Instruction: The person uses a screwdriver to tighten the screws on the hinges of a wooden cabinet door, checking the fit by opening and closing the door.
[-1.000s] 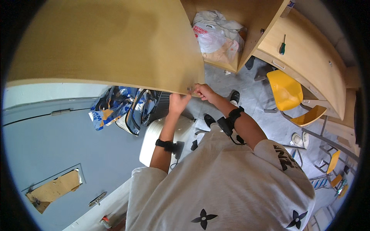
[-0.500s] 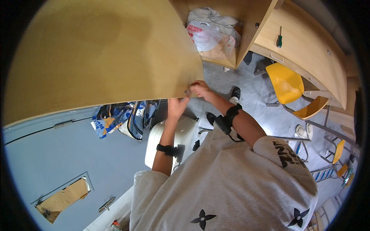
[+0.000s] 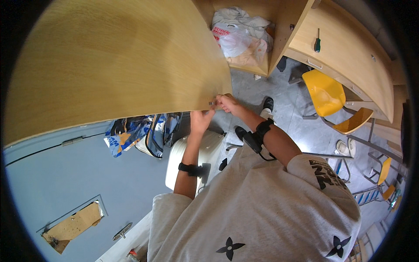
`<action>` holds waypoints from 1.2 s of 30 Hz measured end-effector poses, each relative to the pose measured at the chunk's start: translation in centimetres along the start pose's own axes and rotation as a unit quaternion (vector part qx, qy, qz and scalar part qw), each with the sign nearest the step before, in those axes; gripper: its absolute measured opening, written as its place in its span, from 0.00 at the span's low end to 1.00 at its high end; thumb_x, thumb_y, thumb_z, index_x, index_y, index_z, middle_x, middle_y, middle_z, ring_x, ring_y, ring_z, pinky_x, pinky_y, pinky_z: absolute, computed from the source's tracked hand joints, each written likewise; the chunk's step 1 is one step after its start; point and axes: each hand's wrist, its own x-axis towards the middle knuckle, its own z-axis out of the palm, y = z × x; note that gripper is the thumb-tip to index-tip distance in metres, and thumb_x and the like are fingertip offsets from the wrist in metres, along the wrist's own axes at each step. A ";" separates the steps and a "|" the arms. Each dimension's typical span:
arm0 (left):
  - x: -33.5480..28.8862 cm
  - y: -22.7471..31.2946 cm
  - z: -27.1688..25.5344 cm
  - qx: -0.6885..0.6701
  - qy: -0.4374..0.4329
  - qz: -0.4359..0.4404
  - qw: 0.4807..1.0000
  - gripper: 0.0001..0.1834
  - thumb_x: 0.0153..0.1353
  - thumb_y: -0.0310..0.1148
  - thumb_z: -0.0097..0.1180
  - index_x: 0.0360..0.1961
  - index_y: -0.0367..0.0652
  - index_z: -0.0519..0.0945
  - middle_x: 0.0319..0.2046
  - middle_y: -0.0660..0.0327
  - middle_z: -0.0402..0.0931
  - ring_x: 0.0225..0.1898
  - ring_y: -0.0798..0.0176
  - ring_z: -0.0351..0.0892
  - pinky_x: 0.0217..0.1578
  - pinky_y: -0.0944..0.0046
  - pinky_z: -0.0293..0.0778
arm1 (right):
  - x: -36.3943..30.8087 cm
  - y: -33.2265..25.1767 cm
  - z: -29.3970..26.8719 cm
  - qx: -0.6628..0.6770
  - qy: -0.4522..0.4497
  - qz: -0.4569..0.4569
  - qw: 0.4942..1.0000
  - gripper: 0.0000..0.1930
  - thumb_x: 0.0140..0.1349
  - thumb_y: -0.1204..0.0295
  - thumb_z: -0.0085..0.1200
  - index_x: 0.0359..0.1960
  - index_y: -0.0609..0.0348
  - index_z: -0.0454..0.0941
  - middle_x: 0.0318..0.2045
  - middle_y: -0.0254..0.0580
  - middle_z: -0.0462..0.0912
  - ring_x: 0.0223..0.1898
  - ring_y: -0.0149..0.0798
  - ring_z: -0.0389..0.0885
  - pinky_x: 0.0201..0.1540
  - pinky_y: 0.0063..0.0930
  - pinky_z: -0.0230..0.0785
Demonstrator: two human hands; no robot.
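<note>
Wooden door panel [image 3: 118, 61] spans upper left; small metal fitting [image 3: 212, 103] sits near its lower right corner. Right hand [image 3: 227, 103] at fitting, fingers bunched, cannot tell if pinching. Left hand [image 3: 200, 121] at lower edge, fingers hidden behind, grip unclear. Grey floor [image 3: 248, 89] stretches between right edge and yellow chair [image 3: 325, 94].

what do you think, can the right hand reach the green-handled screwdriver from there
Probably not from there: the screwdriver lies on the desk off to the right, beyond the cabinet side, while the right hand is at the edge of the wooden panel.
</note>
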 end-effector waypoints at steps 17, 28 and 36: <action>0.0 -0.4 -0.6 0.021 0.008 0.003 1.000 0.11 0.45 0.24 0.56 0.33 0.34 0.75 0.24 0.62 0.75 0.24 0.71 0.71 0.26 0.69 0.69 | 2.3 1.8 -0.2 -0.173 -0.026 -0.117 0.978 0.12 0.50 0.62 0.49 0.27 0.57 0.75 0.14 0.31 0.65 0.12 0.26 0.58 0.14 0.21 0.51; 0.4 -0.8 -0.4 0.023 0.003 0.011 1.000 0.11 0.44 0.22 0.57 0.31 0.34 0.75 0.24 0.63 0.75 0.24 0.73 0.71 0.26 0.70 0.69 | 2.3 1.3 -0.6 -0.068 -0.035 -0.111 0.991 0.10 0.51 0.67 0.48 0.25 0.64 0.74 0.20 0.38 0.69 0.20 0.32 0.66 0.22 0.26 0.58; 0.4 -0.2 -0.5 0.048 0.000 -0.004 0.999 0.10 0.44 0.23 0.57 0.31 0.34 0.75 0.24 0.63 0.74 0.25 0.72 0.70 0.26 0.70 0.69 | 1.9 1.1 0.2 -0.077 -0.021 -0.054 0.995 0.08 0.49 0.66 0.52 0.20 0.56 0.69 0.13 0.27 0.62 0.12 0.25 0.57 0.14 0.22 0.50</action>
